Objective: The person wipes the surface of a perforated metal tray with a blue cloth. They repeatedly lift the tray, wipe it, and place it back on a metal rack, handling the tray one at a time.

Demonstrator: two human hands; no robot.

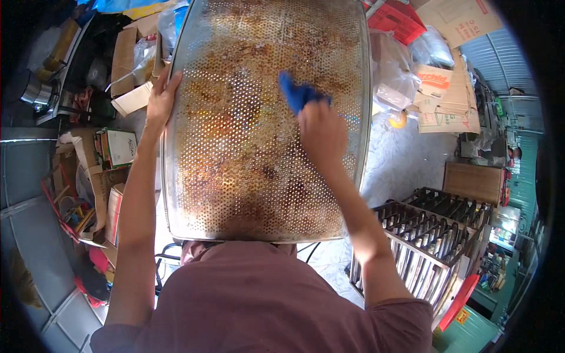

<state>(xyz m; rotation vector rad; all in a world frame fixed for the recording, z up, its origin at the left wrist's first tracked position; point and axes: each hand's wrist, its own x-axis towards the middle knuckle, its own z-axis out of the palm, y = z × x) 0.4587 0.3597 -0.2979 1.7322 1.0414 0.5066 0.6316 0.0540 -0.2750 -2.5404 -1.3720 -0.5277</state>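
Note:
A large perforated metal baking tray (229, 145), stained brown and rust-coloured, reaches from my lap up past the top of the view. My left hand (161, 99) grips its left rim, with the thumb over the edge. In my right hand (324, 132) is a blue cloth (295, 92), bunched against the tray's surface right of the middle. The hand and cloth are slightly blurred. Light shines through many of the small holes. The underside of the tray is hidden.
To the right stands a metal rack (423, 238) with rows of slats. Cardboard boxes (446, 95) and plastic-wrapped goods (393, 66) lie beyond it, near a red crate (395, 20). On the left are an open carton (132, 61) and a box of odds and ends (81, 194).

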